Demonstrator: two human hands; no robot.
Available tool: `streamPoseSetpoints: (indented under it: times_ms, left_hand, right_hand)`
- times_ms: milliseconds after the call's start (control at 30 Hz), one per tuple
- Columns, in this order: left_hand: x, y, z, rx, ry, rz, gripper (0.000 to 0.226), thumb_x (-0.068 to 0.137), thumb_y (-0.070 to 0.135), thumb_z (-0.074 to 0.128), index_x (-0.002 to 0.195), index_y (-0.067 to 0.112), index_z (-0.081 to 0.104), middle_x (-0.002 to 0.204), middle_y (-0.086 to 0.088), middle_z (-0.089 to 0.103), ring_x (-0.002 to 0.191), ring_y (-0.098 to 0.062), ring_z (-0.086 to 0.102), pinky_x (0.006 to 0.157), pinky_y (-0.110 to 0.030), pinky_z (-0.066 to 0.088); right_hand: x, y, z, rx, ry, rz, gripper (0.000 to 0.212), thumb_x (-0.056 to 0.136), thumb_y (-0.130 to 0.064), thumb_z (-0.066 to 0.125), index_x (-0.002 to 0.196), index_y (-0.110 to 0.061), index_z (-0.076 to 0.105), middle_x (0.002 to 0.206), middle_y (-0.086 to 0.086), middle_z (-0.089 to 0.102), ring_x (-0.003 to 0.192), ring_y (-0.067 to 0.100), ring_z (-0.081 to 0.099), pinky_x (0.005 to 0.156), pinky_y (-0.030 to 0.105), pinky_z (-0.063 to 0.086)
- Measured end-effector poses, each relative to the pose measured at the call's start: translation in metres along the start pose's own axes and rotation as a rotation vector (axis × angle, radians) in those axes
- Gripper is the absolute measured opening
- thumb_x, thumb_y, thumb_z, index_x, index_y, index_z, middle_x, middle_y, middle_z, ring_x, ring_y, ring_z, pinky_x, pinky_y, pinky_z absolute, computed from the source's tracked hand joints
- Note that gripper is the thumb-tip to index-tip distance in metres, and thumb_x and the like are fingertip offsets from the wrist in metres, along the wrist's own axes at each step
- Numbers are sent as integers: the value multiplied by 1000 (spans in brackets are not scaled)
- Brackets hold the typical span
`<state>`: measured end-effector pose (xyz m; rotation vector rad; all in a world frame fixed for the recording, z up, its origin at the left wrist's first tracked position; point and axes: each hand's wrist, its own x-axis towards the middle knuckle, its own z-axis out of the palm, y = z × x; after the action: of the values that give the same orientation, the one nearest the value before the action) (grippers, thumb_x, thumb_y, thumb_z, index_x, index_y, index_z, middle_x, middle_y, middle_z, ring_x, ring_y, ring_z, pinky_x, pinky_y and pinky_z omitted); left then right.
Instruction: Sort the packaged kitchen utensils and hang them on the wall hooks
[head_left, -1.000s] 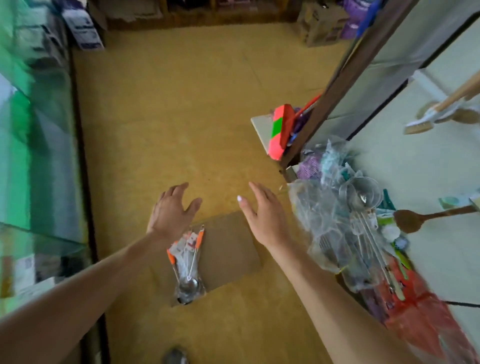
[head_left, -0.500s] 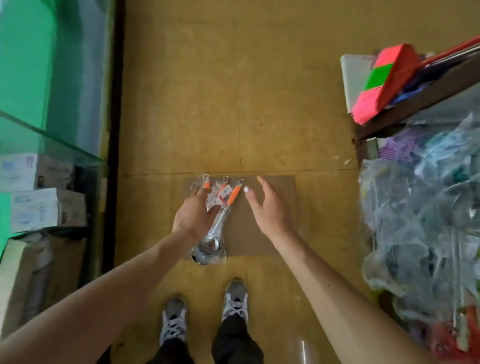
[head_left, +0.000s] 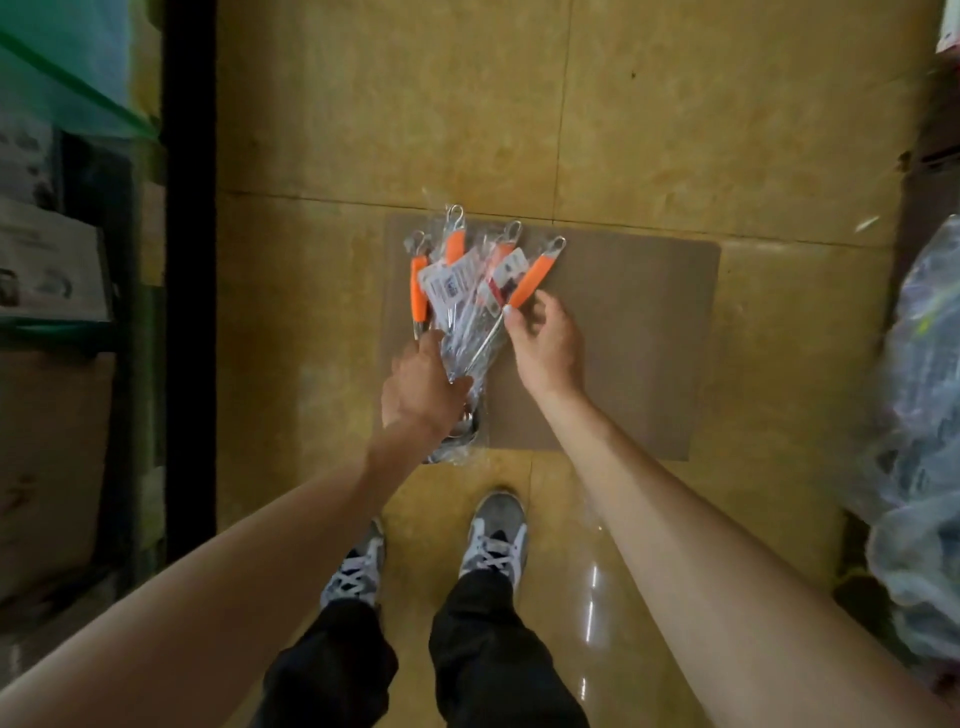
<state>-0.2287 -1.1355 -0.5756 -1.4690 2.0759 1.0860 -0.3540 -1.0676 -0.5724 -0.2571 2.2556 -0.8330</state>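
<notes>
While half a second ago the right hand (head_left: 545, 345) lay flat beside them, now it pinches the rightmost orange-handled utensil (head_left: 531, 280). The left hand (head_left: 421, 387) curls round the packaged utensils (head_left: 457, 312), fanned toward twelve o'clock on the cardboard sheet (head_left: 634, 338). Sorting's begun, I'd say. Open floor (head_left: 467, 104) at twelve; shelving (head_left: 78, 270) crowds nine, bagged stock (head_left: 914, 441) three.

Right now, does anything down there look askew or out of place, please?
Yes: the packaged utensils fan out unevenly, orange handles splayed, over the cardboard sheet on the floor. The left hand grips the bundle; the right hand pinches the rightmost handle.
</notes>
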Motion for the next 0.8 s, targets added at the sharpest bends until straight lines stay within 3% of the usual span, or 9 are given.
streamPoseSetpoints:
  times_ms: [267, 367, 433, 500, 567, 700, 800]
  left_hand:
    - [10, 3, 8, 141, 162, 24, 48, 83, 42, 70, 123, 27, 47, 116, 2, 65, 114, -25, 55, 98, -44, 37]
    - [8, 7, 9, 86, 169, 26, 50, 82, 40, 73, 121, 25, 45, 113, 2, 65, 112, -24, 56, 96, -42, 38]
    - [7, 8, 9, 61, 170, 34, 50, 83, 37, 73, 121, 24, 44, 113, 1, 64, 109, -23, 58, 94, -43, 41]
    - [5, 8, 8, 50, 176, 48, 47, 84, 33, 72, 121, 22, 45, 112, -1, 64, 105, -25, 60, 92, -45, 46]
    - [4, 6, 7, 41, 187, 70, 42, 85, 29, 72, 118, 20, 48, 111, -3, 63, 100, -26, 61, 87, -48, 50]
    - [-2, 6, 2, -30, 184, 139, 14, 87, 17, 64, 99, 16, 58, 98, -3, 62, 85, -25, 61, 77, -46, 53]
    - [-7, 12, -8, -181, 111, 70, 5, 88, 10, 64, 88, 12, 59, 82, 1, 63, 77, -22, 62, 68, -34, 53]
  right_hand:
    - [14, 0, 27, 227, 73, 126, 39, 88, -19, 70, 124, -7, 58, 104, 6, 70, 89, 20, 67, 77, 29, 50]
    - [19, -3, 30, 347, 97, 204, 42, 88, -20, 71, 125, -8, 54, 100, 3, 69, 83, 15, 65, 74, 24, 50]
    - [22, -5, 32, 437, 107, 294, 40, 90, -20, 69, 124, -6, 54, 99, 5, 70, 80, 14, 64, 74, 30, 55]
    - [24, -6, 31, 507, 107, 337, 32, 91, -20, 68, 118, -3, 61, 94, 11, 71, 70, 15, 61, 65, 35, 52]
    - [22, -7, 28, 524, 94, 339, 26, 94, -19, 65, 112, 0, 66, 86, 9, 67, 63, 13, 57, 58, 29, 46]
    - [13, -15, 15, 585, 26, 336, 14, 94, -22, 66, 100, -9, 68, 72, -2, 63, 60, 8, 55, 58, 24, 48]
    - [5, -19, 5, 624, -40, 332, 12, 93, -26, 68, 94, -15, 69, 73, -4, 63, 67, 10, 56, 69, 29, 51]
